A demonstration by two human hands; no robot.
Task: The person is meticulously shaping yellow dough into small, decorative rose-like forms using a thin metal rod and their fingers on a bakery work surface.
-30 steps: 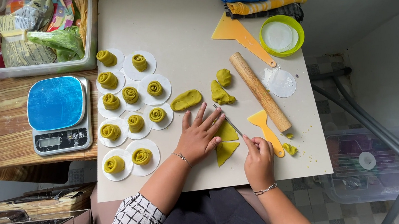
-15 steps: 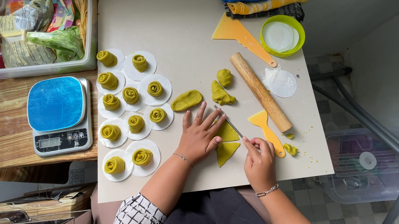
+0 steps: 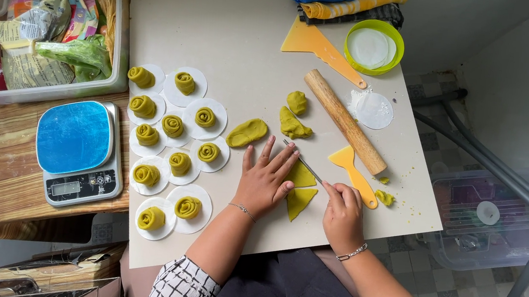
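My left hand (image 3: 265, 180) lies flat with spread fingers on a rolled-out sheet of yellow-green dough (image 3: 300, 187) on the white board (image 3: 243, 46). My right hand (image 3: 343, 212) grips a thin knife (image 3: 303, 161), whose blade lies across the dough between two triangular pieces. Loose dough lumps (image 3: 295, 115) and an oval piece (image 3: 247, 132) lie just beyond my left fingers. Several rolled dough spirals (image 3: 173, 127) sit on round white papers to the left.
A wooden rolling pin (image 3: 345, 121), two yellow scrapers (image 3: 355, 171), a green bowl (image 3: 374, 47) and a white disc (image 3: 373, 109) lie to the right. A blue kitchen scale (image 3: 77, 148) and a plastic bin of packets (image 3: 45, 31) stand on the wooden table at left.
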